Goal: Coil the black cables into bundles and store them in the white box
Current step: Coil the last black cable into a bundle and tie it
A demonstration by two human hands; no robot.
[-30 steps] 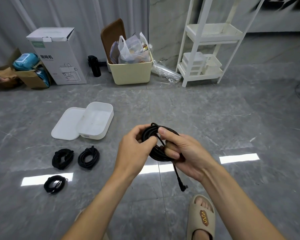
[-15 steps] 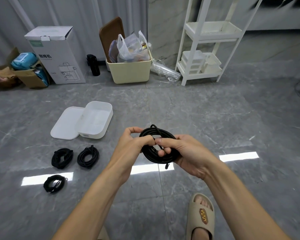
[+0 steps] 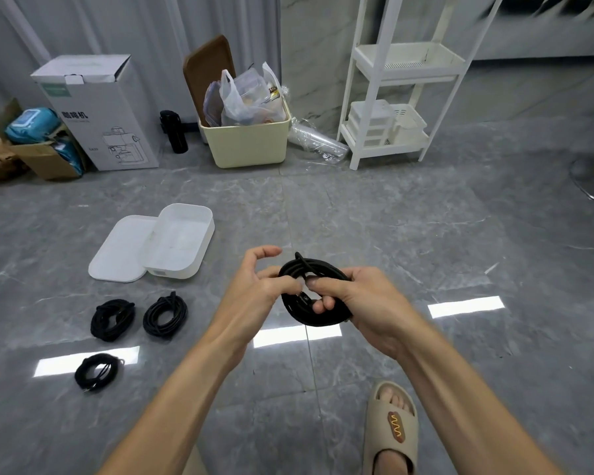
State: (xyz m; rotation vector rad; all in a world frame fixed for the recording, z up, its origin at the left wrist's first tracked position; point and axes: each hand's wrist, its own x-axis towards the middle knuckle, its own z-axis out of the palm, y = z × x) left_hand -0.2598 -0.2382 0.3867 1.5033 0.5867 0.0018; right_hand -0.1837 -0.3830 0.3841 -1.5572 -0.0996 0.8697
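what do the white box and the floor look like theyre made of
White box: looks like matte plastic, judging by its rounded moulded corners and slightly translucent walls. Floor: appears to be polished grey marble or marble-look tile, with white veining, grout lines and sharp reflections of ceiling lights.

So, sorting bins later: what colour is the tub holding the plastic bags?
Pale cream-yellow tub, clearest in the head view.

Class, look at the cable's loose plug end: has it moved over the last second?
Yes. The plug end, earlier dangling toward the sandal, is now tucked up inside the coil.
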